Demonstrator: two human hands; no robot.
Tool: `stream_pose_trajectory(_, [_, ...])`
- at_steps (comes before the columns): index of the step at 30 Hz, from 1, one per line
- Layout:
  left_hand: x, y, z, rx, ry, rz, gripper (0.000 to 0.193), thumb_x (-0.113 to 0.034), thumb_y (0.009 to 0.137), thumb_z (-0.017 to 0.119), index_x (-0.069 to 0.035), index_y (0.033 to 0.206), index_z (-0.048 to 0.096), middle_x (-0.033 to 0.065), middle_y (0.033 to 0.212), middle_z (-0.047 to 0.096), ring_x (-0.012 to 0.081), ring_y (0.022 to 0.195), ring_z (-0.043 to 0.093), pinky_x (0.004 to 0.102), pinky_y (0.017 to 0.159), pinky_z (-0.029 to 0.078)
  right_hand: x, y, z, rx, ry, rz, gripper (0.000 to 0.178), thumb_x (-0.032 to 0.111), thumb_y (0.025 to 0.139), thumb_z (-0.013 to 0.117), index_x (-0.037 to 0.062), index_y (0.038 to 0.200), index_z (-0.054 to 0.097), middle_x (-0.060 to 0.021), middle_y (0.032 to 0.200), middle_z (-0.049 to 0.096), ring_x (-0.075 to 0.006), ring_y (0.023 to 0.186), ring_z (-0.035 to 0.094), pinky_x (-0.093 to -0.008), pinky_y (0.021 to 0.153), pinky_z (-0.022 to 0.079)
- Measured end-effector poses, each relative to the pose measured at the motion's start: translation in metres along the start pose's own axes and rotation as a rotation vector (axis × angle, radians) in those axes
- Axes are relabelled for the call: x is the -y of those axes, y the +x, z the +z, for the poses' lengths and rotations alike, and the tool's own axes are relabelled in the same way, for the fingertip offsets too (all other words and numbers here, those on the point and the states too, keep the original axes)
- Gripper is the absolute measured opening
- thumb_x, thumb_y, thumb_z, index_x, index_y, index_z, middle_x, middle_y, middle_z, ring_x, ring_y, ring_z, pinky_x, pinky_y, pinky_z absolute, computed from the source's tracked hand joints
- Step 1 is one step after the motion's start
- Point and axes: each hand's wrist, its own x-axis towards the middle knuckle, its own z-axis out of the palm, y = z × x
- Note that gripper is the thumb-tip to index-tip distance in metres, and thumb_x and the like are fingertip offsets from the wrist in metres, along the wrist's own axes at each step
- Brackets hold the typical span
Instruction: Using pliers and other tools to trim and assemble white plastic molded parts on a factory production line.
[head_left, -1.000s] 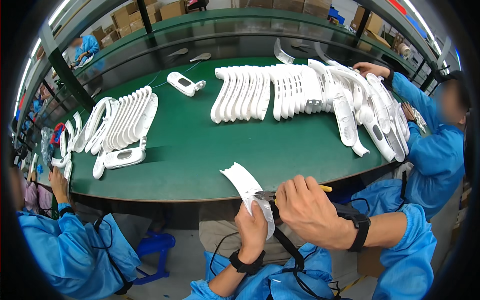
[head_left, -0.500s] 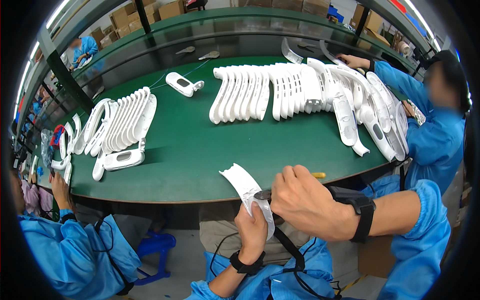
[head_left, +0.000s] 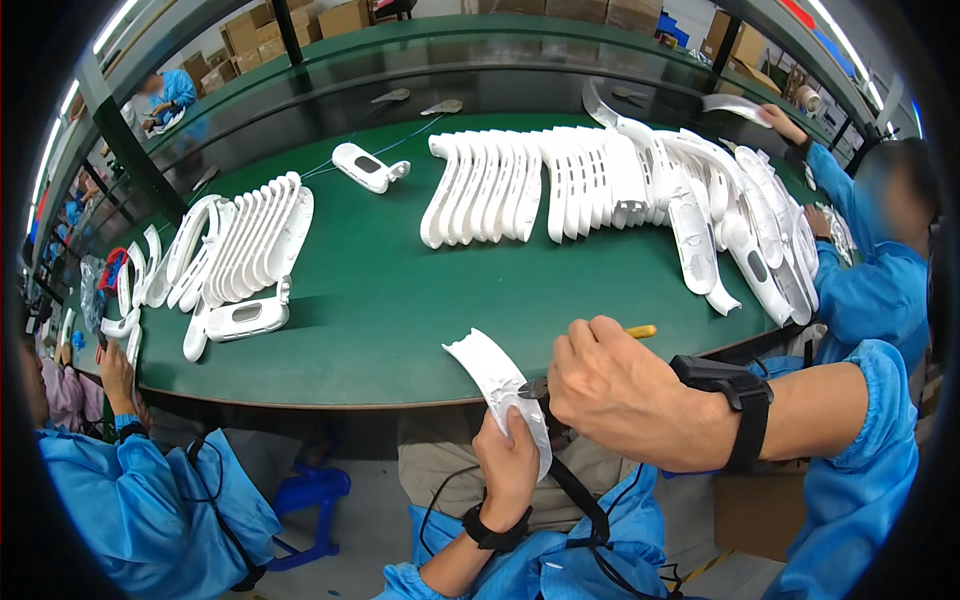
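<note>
At the near edge of the bench, my left hand [head_left: 508,462] is closed around the lower part of a curved white plastic shell [head_left: 482,362], with the thumb across its inner face. The shell stands tilted, its wide end up and pointing left. My right hand [head_left: 625,392] grips a pair of pliers with dark metal jaws [head_left: 533,389]; a yellow handle end [head_left: 641,331] sticks out above the fingers. The jaw tips touch the shell just above my left thumb. My right fingers hide most of the pliers.
On the green bench [head_left: 370,320] stand white shell rows at left [head_left: 262,240] and centre [head_left: 485,190], with a loose pile [head_left: 740,210] at right. A white device [head_left: 368,168] lies behind. A co-worker's hand at right [head_left: 785,122] lifts a white piece; another co-worker [head_left: 118,375] sits at left.
My right hand has shifted slightly right, the pliers staying at the shell. The co-worker at right has raised a white piece. Small flat pieces on the dark belt behind have moved right.
</note>
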Motion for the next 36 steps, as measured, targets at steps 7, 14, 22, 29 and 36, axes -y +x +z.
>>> stream_pose_trajectory(7, [0.011, 0.0, -0.001, 0.001, 0.012, 0.028, 0.022, -0.011, 0.096, 0.048, 0.007, 0.102, 0.06, 0.0195, 0.076, 0.065, 0.0243, 0.067, 0.065, 0.037, 0.062, 0.048, 0.005, 0.004, 0.008, -0.086, -0.004, 0.001, 0.013, 0.014, 0.068, 0.062, 0.0051, 0.061, 0.055, -0.0038, 0.061, 0.043, -0.0161, 0.063, 0.044, -0.0291, 0.055, 0.031])
stream_pose_trajectory(14, [0.006, 0.0, 0.0, 0.002, -0.012, 0.018, 0.022, -0.01, 0.096, 0.048, 0.008, 0.103, 0.059, 0.0188, 0.076, 0.066, 0.0219, 0.068, 0.065, 0.0363, 0.062, 0.048, 0.007, 0.006, 0.008, -0.097, -0.008, 0.017, 0.013, 0.014, 0.068, 0.062, 0.0056, 0.06, 0.055, -0.0037, 0.061, 0.043, -0.016, 0.062, 0.044, -0.0293, 0.055, 0.031])
stream_pose_trajectory(22, [0.013, 0.0, 0.0, -0.003, -0.013, 0.042, 0.022, -0.01, 0.096, 0.049, 0.008, 0.104, 0.059, 0.018, 0.076, 0.066, 0.0207, 0.067, 0.064, 0.0352, 0.062, 0.048, 0.006, 0.006, 0.0, -0.019, 0.018, -0.02, 0.011, 0.013, 0.067, 0.063, 0.003, 0.063, 0.061, -0.0051, 0.061, 0.047, -0.0169, 0.061, 0.049, -0.0291, 0.052, 0.033])
stream_pose_trajectory(29, [0.002, 0.001, -0.004, 0.021, 0.063, -0.018, 0.022, -0.013, 0.099, 0.049, 0.006, 0.1, 0.06, 0.0003, 0.077, 0.058, 0.0068, 0.071, 0.05, 0.0259, 0.06, 0.042, 0.002, -0.002, 0.026, -0.01, 0.658, 0.073, 0.017, 0.016, 0.076, 0.064, -0.0006, 0.073, 0.065, -0.0176, 0.071, 0.063, -0.0314, 0.068, 0.066, -0.0396, 0.058, 0.052])
stream_pose_trajectory(36, [0.011, -0.003, -0.004, 0.032, 0.033, -0.036, 0.023, -0.015, 0.098, 0.052, 0.005, 0.09, 0.061, 0.0011, 0.072, 0.059, 0.006, 0.066, 0.05, 0.0257, 0.056, 0.041, -0.013, 0.003, 0.046, 0.219, 1.01, 0.236, 0.043, 0.034, 0.093, 0.057, -0.0048, 0.079, 0.064, -0.017, 0.065, 0.061, -0.029, 0.057, 0.063, -0.0356, 0.052, 0.051])
